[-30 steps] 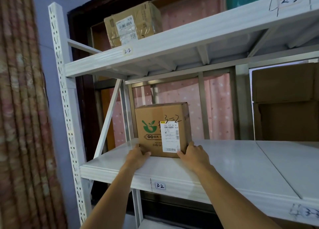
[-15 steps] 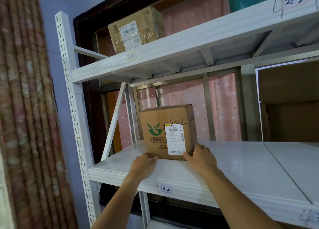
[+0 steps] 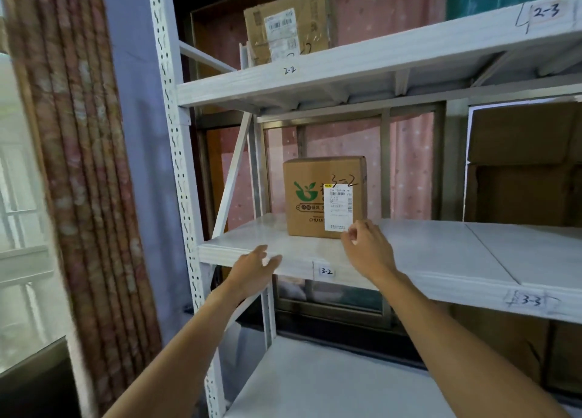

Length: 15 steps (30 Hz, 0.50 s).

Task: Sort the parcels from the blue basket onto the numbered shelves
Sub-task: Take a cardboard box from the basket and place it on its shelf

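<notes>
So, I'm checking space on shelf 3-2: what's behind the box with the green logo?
Behind the box, a grey window frame and a pink dotted curtain show. The shelf surface directly behind it is covered by the box itself.

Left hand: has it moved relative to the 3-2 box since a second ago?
Yes. The left hand has come off the cardboard box and drawn back toward the person, now at the front edge of the shelf, left of the 3-2 tag.
</notes>
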{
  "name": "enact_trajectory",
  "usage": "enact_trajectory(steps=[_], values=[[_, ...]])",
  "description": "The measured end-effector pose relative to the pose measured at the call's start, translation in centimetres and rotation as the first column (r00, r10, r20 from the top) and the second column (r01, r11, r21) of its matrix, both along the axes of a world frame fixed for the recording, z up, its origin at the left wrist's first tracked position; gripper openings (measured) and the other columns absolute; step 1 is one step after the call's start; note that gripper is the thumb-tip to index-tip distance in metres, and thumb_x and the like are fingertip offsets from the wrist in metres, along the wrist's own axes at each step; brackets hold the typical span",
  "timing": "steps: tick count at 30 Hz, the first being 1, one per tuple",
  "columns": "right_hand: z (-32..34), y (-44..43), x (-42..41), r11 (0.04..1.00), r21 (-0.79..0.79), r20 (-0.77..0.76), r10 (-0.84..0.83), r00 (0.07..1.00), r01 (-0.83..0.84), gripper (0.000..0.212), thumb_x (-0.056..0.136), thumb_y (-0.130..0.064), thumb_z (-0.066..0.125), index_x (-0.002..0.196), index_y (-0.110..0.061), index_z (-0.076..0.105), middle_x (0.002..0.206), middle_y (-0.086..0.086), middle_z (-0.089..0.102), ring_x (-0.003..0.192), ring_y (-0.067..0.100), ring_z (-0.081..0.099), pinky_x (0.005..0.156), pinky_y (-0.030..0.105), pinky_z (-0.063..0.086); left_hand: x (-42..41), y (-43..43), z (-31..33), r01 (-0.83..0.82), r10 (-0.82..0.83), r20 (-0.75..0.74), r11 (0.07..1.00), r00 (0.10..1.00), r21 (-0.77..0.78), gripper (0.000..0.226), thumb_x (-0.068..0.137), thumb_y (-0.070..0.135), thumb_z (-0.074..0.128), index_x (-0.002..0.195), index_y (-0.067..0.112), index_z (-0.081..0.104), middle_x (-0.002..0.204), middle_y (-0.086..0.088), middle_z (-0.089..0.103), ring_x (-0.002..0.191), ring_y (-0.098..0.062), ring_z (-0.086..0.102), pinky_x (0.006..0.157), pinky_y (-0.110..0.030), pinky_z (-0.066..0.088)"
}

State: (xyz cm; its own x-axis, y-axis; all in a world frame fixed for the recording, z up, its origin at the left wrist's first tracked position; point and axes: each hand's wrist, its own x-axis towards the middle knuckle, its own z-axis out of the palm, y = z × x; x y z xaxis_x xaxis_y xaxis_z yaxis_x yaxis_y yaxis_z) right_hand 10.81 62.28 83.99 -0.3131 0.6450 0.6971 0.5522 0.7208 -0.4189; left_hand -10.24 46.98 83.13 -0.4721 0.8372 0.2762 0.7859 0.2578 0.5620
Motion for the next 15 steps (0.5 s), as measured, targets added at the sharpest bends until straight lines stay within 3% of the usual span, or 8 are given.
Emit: enact_trajectory(steps=[5, 9, 12, 15], values=[[-4.7, -7.5, -0.4, 0.999, 0.033, 0.017, 0.022, 1.0, -0.023, 0.015, 0.101, -0.03, 0.051, 0.096, -0.017, 0.057, 0.1, -0.002, 0.058, 0.092, 0.015, 0.053, 0.075, 0.032, 0.048, 0.5, -6.2, -3.3, 0.06, -0.058, 0.07, 0.998, 0.996, -0.025, 0.054, 0.102, 0.041, 0.049, 0.145, 0.01, 0.043, 0.136, -0.012, 0.059, 0.128, -0.033, 0.054, 0.103, -0.037, 0.043], [-10.2, -13.5, 0.1, 0.993, 0.069, 0.06, 0.088, 0.994, -0.092, 0.012, 0.099, -0.025, 0.054, 0.094, -0.014, 0.056, 0.094, 0.0, 0.055, 0.086, 0.016, 0.048, 0.067, 0.029, 0.039, 1.4, -11.0, -8.4, 0.055, -0.047, 0.113, 0.996, 0.992, -0.07, 0.043, 0.103, 0.041, 0.047, 0.141, 0.02, 0.047, 0.119, -0.001, 0.064, 0.102, -0.024, 0.061, 0.087, -0.032, 0.048], [-16.1, -17.2, 0.4, 0.993, -0.008, 0.137, 0.116, 0.984, -0.116, 0.013, 0.098, -0.024, 0.053, 0.091, -0.013, 0.054, 0.094, 0.002, 0.054, 0.089, 0.02, 0.048, 0.067, 0.034, 0.041, 1.7, -13.9, -13.9, 0.072, -0.032, 0.234, 0.984, 0.972, -0.165, 0.034, 0.104, 0.036, 0.047, 0.131, 0.015, 0.051, 0.111, -0.01, 0.062, 0.091, -0.024, 0.06, 0.081, -0.031, 0.044], [-22.7, -20.5, 1.0, 0.989, -0.1, 0.241, 0.131, 0.962, -0.11, 0.014, 0.099, -0.024, 0.05, 0.096, -0.011, 0.057, 0.1, 0.004, 0.057, 0.095, 0.022, 0.05, 0.073, 0.036, 0.044, 2.2, -17.2, -20.6, 0.036, 0.033, 0.255, 0.964, 0.966, -0.263, 0.053, 0.1, 0.053, 0.043, 0.137, 0.016, 0.052, 0.124, -0.008, 0.063, 0.108, -0.03, 0.06, 0.084, -0.032, 0.043]])
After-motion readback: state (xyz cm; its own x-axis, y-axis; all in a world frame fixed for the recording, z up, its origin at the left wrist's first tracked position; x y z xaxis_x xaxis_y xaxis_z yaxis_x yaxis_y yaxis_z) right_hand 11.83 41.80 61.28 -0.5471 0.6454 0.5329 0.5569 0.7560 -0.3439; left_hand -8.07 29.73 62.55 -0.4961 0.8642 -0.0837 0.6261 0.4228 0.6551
